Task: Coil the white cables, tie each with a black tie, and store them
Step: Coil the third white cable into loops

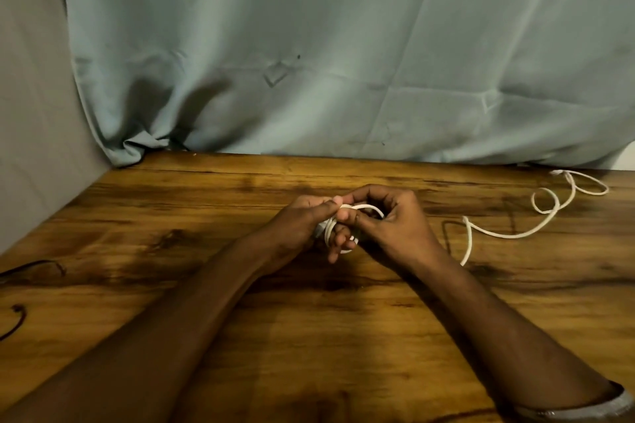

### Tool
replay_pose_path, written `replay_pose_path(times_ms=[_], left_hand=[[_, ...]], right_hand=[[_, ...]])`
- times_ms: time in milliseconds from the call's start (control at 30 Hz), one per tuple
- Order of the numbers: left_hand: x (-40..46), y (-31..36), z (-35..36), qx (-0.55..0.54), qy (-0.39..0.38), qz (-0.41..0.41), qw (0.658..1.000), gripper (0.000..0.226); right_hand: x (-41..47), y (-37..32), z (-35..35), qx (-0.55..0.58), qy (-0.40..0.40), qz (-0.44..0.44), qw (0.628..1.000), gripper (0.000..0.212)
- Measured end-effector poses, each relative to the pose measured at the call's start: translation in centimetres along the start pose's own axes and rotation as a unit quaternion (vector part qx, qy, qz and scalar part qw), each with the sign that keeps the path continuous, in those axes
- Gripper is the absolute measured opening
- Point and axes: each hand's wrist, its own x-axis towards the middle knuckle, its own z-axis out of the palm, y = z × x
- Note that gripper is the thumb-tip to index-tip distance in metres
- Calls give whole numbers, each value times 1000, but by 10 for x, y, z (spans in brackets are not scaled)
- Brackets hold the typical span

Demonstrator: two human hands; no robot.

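- White cable [357, 208]: partly coiled, held just above the middle of the desk [171, 285]; its loose tail runs right toward the far right corner, looping twice before its end near the back edge.
- Left hand [302, 220]: fingers curled round the coil's loops, thumb pinching them at the top.
- Right hand [395, 220]: fingers curled over the coil's right side, thumb and forefinger pinching a loop.
- Risk: loops spring free if either pinch relaxes; the cable looks stiff enough to uncoil.
- Risk: the tail's two loops on the desk may kink or knot as they are drawn in.
- Risk: thin dark strands [20, 316] lie at the left edge, possibly the ties, cannot tell; reaching for one leaves the coil to a single hand.
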Motion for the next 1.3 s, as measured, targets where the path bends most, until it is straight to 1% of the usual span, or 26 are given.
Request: replay_pose_path(times_ms=[100, 167, 233, 300, 400, 533, 633, 667, 800, 900, 933, 1000, 1067, 1133, 1200, 1300], left_hand=[[-1, 1, 1, -15, -18, -20, 1000, 34], [-2, 3, 1, -1, -25, -27, 999, 37], [-3, 5, 3, 12, -31, -31, 999, 39], [-3, 6, 3, -16, -33, -37, 999, 35], [-4, 6, 2, -55, -44, -34, 997, 31], [-6, 7, 2, -80, -65, -45, 994, 34], [-6, 5, 5, -68, -93, -47, 992, 39], [-6, 4, 6, -62, -93, -41, 993, 38], [-7, 2, 4, -75, -67, -5, 995, 29], [-5, 3, 3, -114, -24, 12, 993, 27], [-4, 2, 3, -137, -7, 18, 990, 27], [-2, 3, 1, -193, 26, 23, 981, 26], [0, 2, -1, -216, 51, 24, 975, 23], [-1, 3, -1, -212, 66, 27, 975, 23], [-2, 3, 0, -207, 63, 22, 976, 24], [-3, 3, 1, -218, 44, 8, 975, 25]], right_hand=[[2, 5, -1, 15, 9, 6, 1000, 40], [1, 3, -2, 16, 2, 2, 1000, 36], [-1, -1, -3, -1, 12, -8, 1000, 29], [-2, -4, -3, -17, 32, -23, 999, 27], [-2, -4, -3, -5, 46, -38, 998, 29], [1, 1, -3, 17, 67, -22, 997, 30], [3, 0, -4, 85, 92, 15, 992, 20], [3, -2, -4, 86, 96, 16, 992, 19], [0, -9, -3, 15, 110, -15, 994, 24], [-3, -11, 2, -112, 129, -50, 984, 16], [-4, -11, 3, -161, 117, -62, 978, 20], [-5, -15, 5, -231, 68, -58, 969, 35], [-7, -18, 4, -258, 11, -47, 965, 52], [-9, -18, 2, -272, -18, -51, 961, 68], [-11, -16, 2, -272, -23, -48, 961, 81], [-11, -20, 3, -265, 11, -37, 963, 82]])
